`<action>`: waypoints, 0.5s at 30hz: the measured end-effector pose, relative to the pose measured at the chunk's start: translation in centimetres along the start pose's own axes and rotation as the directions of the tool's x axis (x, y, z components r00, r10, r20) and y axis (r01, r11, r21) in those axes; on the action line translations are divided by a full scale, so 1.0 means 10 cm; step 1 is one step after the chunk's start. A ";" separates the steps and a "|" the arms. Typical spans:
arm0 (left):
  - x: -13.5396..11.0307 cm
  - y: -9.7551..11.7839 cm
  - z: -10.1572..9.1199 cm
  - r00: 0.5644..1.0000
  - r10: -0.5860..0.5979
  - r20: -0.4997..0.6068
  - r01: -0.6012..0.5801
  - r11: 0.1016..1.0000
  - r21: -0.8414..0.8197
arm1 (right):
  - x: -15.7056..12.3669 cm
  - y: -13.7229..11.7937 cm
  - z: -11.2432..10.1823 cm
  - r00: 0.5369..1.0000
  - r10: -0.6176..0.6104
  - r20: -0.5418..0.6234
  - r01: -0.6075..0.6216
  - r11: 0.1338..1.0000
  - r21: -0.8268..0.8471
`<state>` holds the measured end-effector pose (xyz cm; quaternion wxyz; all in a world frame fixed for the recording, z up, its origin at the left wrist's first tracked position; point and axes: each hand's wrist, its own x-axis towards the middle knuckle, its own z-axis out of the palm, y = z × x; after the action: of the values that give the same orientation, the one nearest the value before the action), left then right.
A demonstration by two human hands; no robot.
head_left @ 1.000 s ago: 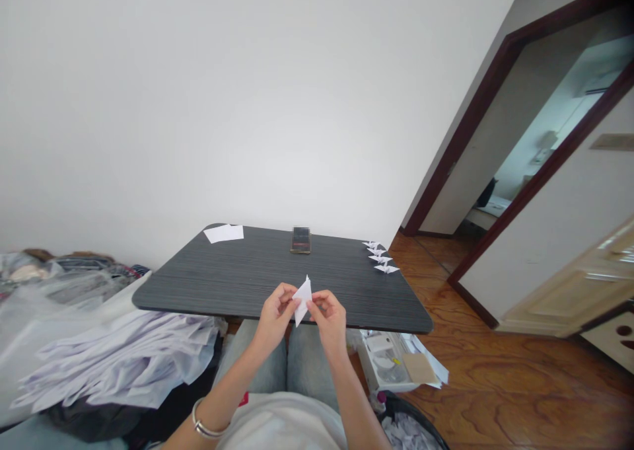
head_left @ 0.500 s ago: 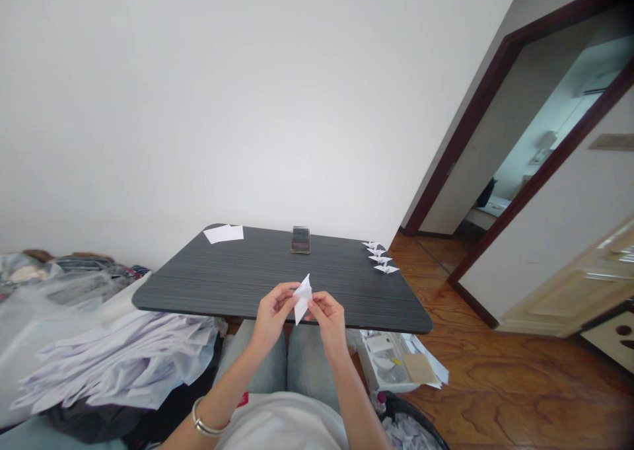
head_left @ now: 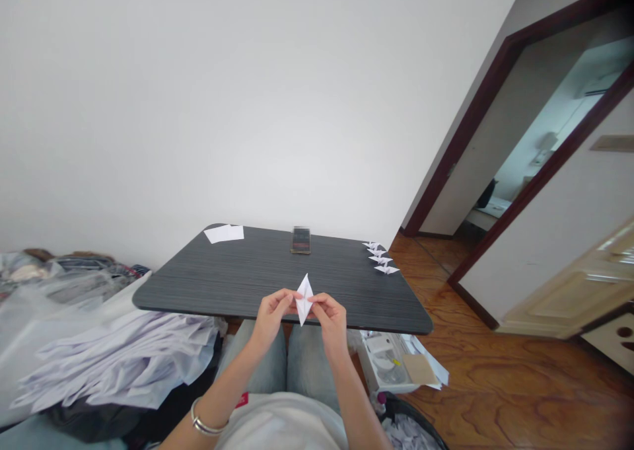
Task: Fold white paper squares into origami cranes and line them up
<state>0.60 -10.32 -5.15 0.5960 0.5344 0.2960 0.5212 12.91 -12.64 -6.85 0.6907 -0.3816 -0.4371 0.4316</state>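
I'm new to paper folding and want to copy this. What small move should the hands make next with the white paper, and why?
Probably sharpen a crease: with the right hand, run the thumb down the folded edge of the white paper diamond. That hand and the left hand pinch it near its middle, leaving its points free, and the paper cranes on the table look crisply folded.

No words or numbers can be read anywhere: the screen of the phone [head_left: 300,240] is blurred out, while the red tag [head_left: 242,400] on the white shirt [head_left: 282,425], the open white box [head_left: 389,364] and the wall plaque [head_left: 611,143] are too small or soft to read.
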 end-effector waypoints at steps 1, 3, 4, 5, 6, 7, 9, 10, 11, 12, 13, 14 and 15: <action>0.00 0.00 0.00 1.000 -0.013 -0.001 0.013 1.000 -0.003 | 0.00 0.00 0.00 1.000 -0.002 0.002 0.002 1.000 0.008; 0.01 0.01 0.01 0.999 -0.033 -0.016 0.033 0.999 0.011 | 0.00 0.00 0.00 1.000 -0.012 0.012 0.012 1.000 0.018; 0.01 0.00 0.01 0.999 -0.038 -0.027 0.039 0.999 0.025 | 0.00 0.00 0.00 1.000 -0.018 0.019 0.018 1.000 0.017; 0.01 0.00 0.00 0.998 -0.043 -0.037 0.044 0.998 0.041 | 0.00 -0.01 -0.01 0.999 -0.025 0.025 0.024 1.000 0.011; 0.02 -0.01 0.00 0.998 -0.047 -0.047 0.050 0.997 0.054 | -0.01 -0.02 -0.01 0.999 -0.031 0.030 0.031 1.000 0.002; 0.02 -0.02 0.00 0.997 -0.051 -0.057 0.054 0.997 0.063 | -0.01 -0.03 -0.01 0.999 -0.037 0.037 0.037 0.999 -0.007; 0.02 -0.04 -0.01 0.996 -0.057 -0.071 0.062 0.996 0.068 | -0.03 -0.05 -0.01 0.998 -0.038 0.043 0.039 0.999 -0.019; 0.02 -0.05 -0.02 0.995 -0.058 -0.077 0.064 0.996 0.067 | -0.03 -0.05 -0.01 0.999 -0.034 0.039 0.035 0.999 -0.019; 0.03 -0.05 -0.02 0.995 -0.056 -0.083 0.062 0.996 0.069 | -0.03 -0.04 -0.01 0.999 -0.025 0.028 0.026 1.000 -0.014; 0.03 -0.06 -0.02 0.995 -0.051 -0.090 0.058 0.995 0.075 | -0.03 -0.03 -0.01 1.000 -0.013 0.012 0.013 1.000 -0.007; 0.02 -0.06 -0.02 0.994 -0.044 -0.097 0.053 0.995 0.087 | -0.02 -0.02 -0.01 1.000 0.004 -0.004 -0.004 1.000 -0.004; 0.02 -0.06 -0.02 0.994 -0.037 -0.104 0.047 0.994 0.103 | -0.02 0.00 -0.01 1.000 0.023 -0.016 -0.023 1.000 -0.007; 0.02 -0.06 -0.02 0.994 -0.028 -0.110 0.041 0.992 0.122 | -0.01 0.02 -0.01 0.999 0.046 -0.017 -0.046 0.999 -0.025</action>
<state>0.70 -9.99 -5.71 0.5537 0.5361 0.3689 0.5196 12.96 -12.68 -7.13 0.6794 -0.4037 -0.4277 0.4387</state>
